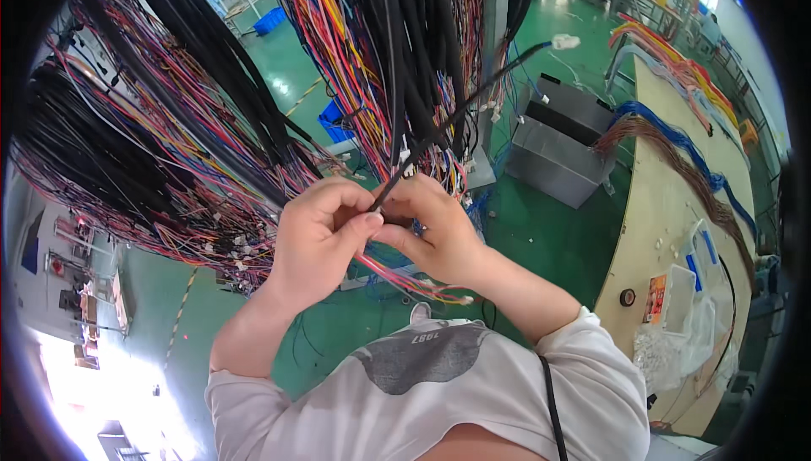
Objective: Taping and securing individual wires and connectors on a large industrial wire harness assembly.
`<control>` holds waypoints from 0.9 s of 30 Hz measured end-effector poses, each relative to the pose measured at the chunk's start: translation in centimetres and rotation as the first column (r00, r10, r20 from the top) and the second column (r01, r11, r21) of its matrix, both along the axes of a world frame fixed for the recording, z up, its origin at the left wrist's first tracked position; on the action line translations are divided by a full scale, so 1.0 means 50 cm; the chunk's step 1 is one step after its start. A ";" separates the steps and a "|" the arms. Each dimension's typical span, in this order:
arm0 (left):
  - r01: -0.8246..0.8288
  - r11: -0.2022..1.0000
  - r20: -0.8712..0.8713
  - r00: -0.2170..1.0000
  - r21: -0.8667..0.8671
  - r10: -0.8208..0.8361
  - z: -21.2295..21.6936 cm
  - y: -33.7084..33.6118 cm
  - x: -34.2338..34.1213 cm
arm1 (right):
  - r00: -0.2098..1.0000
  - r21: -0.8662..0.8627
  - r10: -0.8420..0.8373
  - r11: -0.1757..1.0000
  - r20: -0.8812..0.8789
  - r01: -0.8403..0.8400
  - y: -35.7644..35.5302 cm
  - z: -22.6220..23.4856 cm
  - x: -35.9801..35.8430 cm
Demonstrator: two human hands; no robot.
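Observation:
In front of my chest, both hands meet on a thin wire harness [481, 89] wrapped in black. My left hand [314, 237] pinches it between thumb and fingers. Right beside it, my right hand [435, 229] is closed on the same stretch, its thumb almost touching the left one. From my fingers the black length slants up and to the right, ending in a white connector [564, 41]. Below my hands, loose pink, red and green wires [405, 279] stick out to the right, with small pale ends. The exact spot being gripped is partly hidden by my fingers.
Thick hanging bundles of coloured wires [338, 47] and black sleeved cables [76, 123] fill the left and centre. At right, a wooden table [621, 292] carries brown wires [676, 157], blue wires [676, 131], a black tape roll [627, 297] and plastic bags. A grey box [553, 152] stands beside it.

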State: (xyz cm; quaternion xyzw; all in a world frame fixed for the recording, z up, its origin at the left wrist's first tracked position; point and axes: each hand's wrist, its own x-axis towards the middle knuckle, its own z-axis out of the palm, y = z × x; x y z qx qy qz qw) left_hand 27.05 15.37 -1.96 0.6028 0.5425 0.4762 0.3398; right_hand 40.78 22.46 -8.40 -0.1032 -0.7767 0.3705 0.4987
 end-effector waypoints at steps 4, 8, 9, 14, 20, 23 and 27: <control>0.034 0.966 -0.391 0.917 0.256 0.072 -0.018 -0.003 -0.006 | 0.978 0.229 -0.134 0.969 0.158 0.095 0.006 0.004 0.009; 0.195 0.943 -0.592 0.806 0.270 0.003 0.011 -0.005 0.001 | 0.989 0.022 0.103 0.994 0.103 -0.106 0.004 0.018 0.027; 0.200 0.964 -0.525 0.847 0.177 -0.079 0.017 -0.011 0.002 | 0.984 -0.053 0.169 0.985 0.053 -0.166 0.000 0.009 0.033; -0.097 0.994 -0.152 0.983 0.046 0.103 0.070 0.019 -0.014 | 0.919 -0.538 -0.157 0.770 0.361 0.343 0.075 -0.200 0.186; 0.237 0.965 -0.468 0.869 0.113 -0.159 0.047 0.064 0.053 | 0.981 -0.787 0.116 0.615 0.157 0.053 0.016 -0.258 0.172; 0.208 0.961 -0.567 0.821 0.184 -0.069 0.029 0.089 0.057 | 0.966 -0.892 0.228 0.453 0.121 0.005 -0.031 -0.314 0.178; 0.227 0.917 -0.686 0.724 0.329 0.067 0.017 0.112 0.072 | 0.929 -0.885 0.359 0.458 0.094 -0.087 -0.060 -0.322 0.206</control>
